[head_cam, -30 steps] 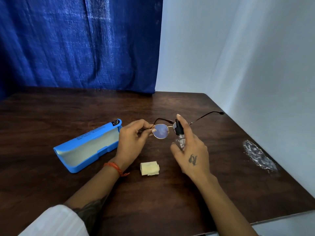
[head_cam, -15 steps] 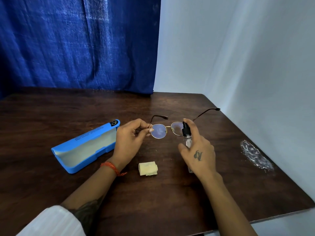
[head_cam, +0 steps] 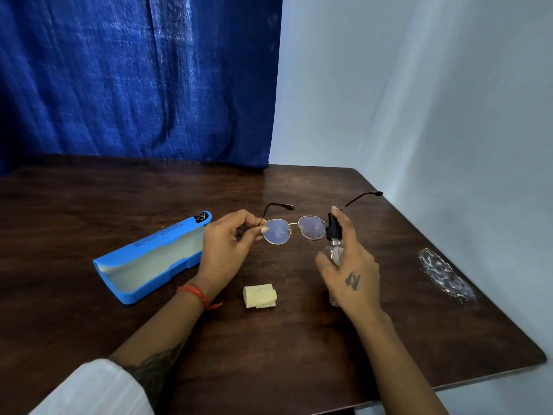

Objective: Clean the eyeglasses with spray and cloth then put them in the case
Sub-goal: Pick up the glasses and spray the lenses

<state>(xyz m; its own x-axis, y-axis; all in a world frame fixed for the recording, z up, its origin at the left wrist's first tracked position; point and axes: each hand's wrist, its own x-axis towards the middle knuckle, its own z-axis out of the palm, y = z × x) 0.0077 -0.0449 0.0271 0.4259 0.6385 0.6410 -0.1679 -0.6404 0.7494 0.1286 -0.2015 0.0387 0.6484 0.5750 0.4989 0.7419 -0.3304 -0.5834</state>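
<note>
The round, thin-rimmed eyeglasses hang above the dark wooden table, temples unfolded and pointing away from me. My left hand pinches them at the left hinge. My right hand grips a small clear spray bottle with a black nozzle, index finger on top, right beside the right lens. A folded pale yellow cloth lies on the table between my wrists. The blue case lies open at the left, its pale lining showing.
A whitish scuffed patch marks the table near its right edge. A blue curtain hangs behind the table and a white wall stands close on the right. The table's near edge runs below my forearms.
My right hand and the spray bottle have shifted right, from in front of the bridge to beside the right lens. Both lenses now show. The left hand keeps its hold.
</note>
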